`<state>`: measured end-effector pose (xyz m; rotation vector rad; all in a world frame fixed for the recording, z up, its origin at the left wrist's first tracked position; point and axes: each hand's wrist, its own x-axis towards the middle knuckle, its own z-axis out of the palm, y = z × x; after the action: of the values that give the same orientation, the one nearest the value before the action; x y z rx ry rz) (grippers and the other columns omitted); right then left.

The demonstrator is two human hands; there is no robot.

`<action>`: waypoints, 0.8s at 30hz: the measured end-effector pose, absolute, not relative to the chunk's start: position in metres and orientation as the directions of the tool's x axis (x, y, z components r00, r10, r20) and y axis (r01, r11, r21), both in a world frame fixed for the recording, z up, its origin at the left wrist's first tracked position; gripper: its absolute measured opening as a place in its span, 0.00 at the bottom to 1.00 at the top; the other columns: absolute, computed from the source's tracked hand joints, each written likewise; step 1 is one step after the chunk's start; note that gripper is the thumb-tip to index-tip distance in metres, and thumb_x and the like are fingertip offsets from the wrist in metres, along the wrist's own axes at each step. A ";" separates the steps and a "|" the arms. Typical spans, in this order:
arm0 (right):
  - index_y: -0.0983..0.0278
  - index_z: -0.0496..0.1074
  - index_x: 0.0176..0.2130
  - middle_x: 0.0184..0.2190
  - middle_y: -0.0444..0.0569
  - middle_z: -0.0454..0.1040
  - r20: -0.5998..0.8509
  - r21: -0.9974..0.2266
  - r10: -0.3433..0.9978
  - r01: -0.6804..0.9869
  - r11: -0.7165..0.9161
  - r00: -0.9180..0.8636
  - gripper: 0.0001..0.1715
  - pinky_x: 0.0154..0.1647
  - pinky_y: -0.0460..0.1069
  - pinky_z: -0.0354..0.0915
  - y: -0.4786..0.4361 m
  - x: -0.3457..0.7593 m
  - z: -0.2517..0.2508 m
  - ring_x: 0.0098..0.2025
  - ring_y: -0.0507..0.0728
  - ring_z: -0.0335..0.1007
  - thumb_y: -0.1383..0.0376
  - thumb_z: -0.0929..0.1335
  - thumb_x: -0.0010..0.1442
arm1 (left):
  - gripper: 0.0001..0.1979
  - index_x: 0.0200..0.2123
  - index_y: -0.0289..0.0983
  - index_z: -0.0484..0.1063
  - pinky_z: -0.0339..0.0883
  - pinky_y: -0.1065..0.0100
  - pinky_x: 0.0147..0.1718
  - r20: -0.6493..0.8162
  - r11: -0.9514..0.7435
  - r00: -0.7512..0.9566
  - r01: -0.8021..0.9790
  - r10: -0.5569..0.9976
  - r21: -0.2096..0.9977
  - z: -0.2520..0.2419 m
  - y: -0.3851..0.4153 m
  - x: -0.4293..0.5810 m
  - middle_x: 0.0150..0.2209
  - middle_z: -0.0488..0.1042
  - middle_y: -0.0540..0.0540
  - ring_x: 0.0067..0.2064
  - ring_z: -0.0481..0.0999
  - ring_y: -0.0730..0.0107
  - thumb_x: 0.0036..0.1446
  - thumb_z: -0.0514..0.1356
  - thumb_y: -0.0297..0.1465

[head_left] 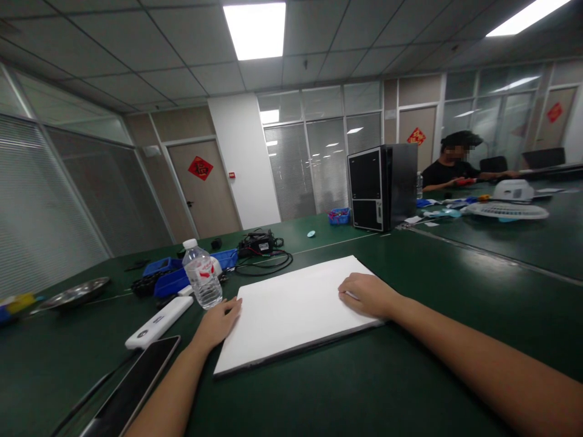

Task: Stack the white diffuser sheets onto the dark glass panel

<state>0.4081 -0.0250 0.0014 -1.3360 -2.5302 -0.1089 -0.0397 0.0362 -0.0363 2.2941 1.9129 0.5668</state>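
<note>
A white rectangular sheet or pad [291,309] with a dark underside edge lies flat on the green table, slightly askew. My left hand [220,323] rests at its left edge, fingertips touching the border and thumb side toward the sheet. My right hand [367,294] lies on the right part of the sheet, palm down, with fingers slightly bent; nothing shows in it. Close beyond my left hand stands a clear water bottle [203,279] with a white cap. A white power bank [159,323] and a dark phone [136,388] lie left of my left forearm.
Blue trays [170,284], a black adapter with cables [259,244] and a metal plate [75,294] sit at the left. A black computer tower [382,188] stands behind, beside a blue basket [339,216]. A white fan [507,209] lies at the right, near a seated person [449,173].
</note>
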 end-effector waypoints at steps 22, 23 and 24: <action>0.64 0.72 0.52 0.53 0.52 0.72 0.111 -0.602 0.943 0.776 -0.189 0.315 0.21 0.55 0.60 0.69 0.015 0.461 -0.014 0.52 0.59 0.70 0.54 0.68 0.66 | 0.28 0.60 0.34 0.73 0.62 0.59 0.62 0.307 -0.237 0.147 0.929 0.940 0.284 -0.041 0.032 -0.042 0.60 0.76 0.40 0.60 0.75 0.54 0.62 0.51 0.40; 0.64 0.72 0.52 0.52 0.52 0.73 0.092 -0.675 0.941 0.715 -0.181 0.325 0.20 0.54 0.60 0.70 0.016 0.465 -0.012 0.52 0.58 0.71 0.54 0.68 0.66 | 0.28 0.60 0.34 0.73 0.62 0.59 0.62 0.310 -0.237 0.143 0.928 0.940 0.288 -0.041 0.032 -0.043 0.60 0.75 0.40 0.60 0.75 0.54 0.62 0.51 0.40; 0.64 0.72 0.52 0.52 0.52 0.73 0.072 -0.749 0.941 0.641 -0.167 0.329 0.20 0.52 0.59 0.71 0.017 0.469 -0.011 0.50 0.58 0.71 0.54 0.68 0.67 | 0.28 0.60 0.34 0.73 0.62 0.58 0.62 0.314 -0.234 0.138 0.927 0.939 0.293 -0.041 0.032 -0.044 0.60 0.75 0.40 0.61 0.75 0.54 0.61 0.52 0.39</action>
<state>0.4691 0.0172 -0.0107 -1.8969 -1.3933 0.5463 -0.0438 0.0320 -0.0408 2.3491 1.9263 0.6840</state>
